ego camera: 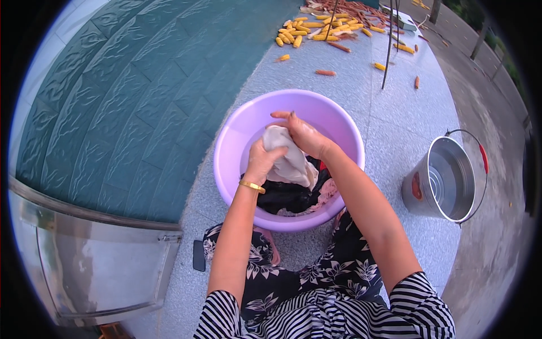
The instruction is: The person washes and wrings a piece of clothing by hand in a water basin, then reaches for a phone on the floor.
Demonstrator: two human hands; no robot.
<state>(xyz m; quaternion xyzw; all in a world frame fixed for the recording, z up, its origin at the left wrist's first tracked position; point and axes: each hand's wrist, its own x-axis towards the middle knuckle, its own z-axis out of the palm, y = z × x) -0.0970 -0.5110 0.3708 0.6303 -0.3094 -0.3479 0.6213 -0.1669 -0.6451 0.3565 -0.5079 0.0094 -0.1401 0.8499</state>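
Observation:
A large purple plastic basin (pixel 228 140) stands on the speckled stone floor between the person's knees. Over it my left hand (pixel 263 159), with a gold bracelet at the wrist, grips a bunched, wet-looking white cloth (pixel 281 146). My right hand (pixel 301 132) lies against the cloth's upper right side, its fingers stretched out and partly spread; whether it pinches the cloth is hidden. Beneath the cloth, in the basin, lie a black garment (pixel 288 197), a pink lacy piece (pixel 327 193) and a bit of red fabric (pixel 323 166).
A metal bucket (pixel 413 190) of water with a red-gripped handle stands at the right. Yellow corn cobs (pixel 313 25) and reddish bare cobs (pixel 364 12) are scattered ahead, near thin upright rods (pixel 387 55). A dark phone-like slab (pixel 199 255) lies by the left knee. A metal door (pixel 101 262) is at the lower left.

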